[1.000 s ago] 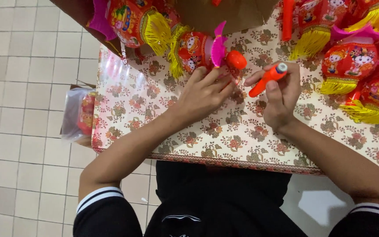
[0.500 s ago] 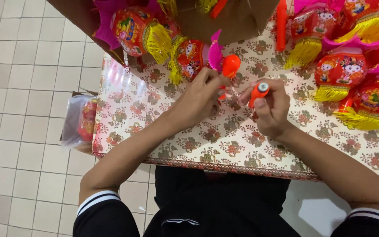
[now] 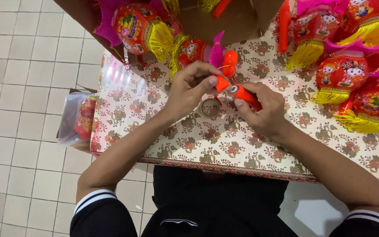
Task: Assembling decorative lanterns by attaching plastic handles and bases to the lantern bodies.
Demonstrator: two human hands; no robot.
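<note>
Keep your right hand (image 3: 266, 112) clamped on the orange handle (image 3: 245, 96), open end toward 10 o'clock, while your left hand (image 3: 189, 90) pinches the cap (image 3: 221, 82) squarely in line.

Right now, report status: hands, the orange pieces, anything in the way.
Left hand pinches small orange cap. Right hand grips orange handle. Tape roll under the hands; lanterns crowd the right.

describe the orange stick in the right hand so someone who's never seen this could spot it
On the flowered tablecloth, find the two hands at its middle. The right hand grips a short orange stick with a pale round end facing the left hand. Unlike the lanterns around it, it is plain, with no fringe.
</note>
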